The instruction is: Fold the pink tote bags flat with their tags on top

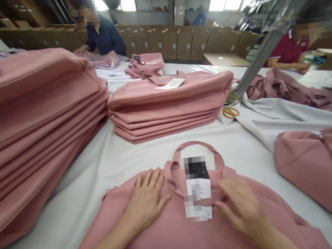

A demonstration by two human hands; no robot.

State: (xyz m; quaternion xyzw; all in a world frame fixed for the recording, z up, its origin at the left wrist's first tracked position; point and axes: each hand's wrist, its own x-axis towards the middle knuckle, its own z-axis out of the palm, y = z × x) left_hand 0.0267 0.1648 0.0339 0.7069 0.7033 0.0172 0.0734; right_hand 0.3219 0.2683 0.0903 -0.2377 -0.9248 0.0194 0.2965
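Observation:
A large pink bag lies flat on the white cloth directly in front of me, its looped handle pointing away. My left hand rests palm down on the bag, left of the handle, with fingers spread. My right hand is right of the tag, its fingers closed around a pink strap that crosses over the tag. The black and white paper tag lies on the bag between my hands and is partly blurred.
Tall stack of pink bags on the left; smaller stack ahead. Yellow-handled scissors lie beside a slanted metal post. More pink bags are at right. Two people work across the table, with cardboard boxes behind.

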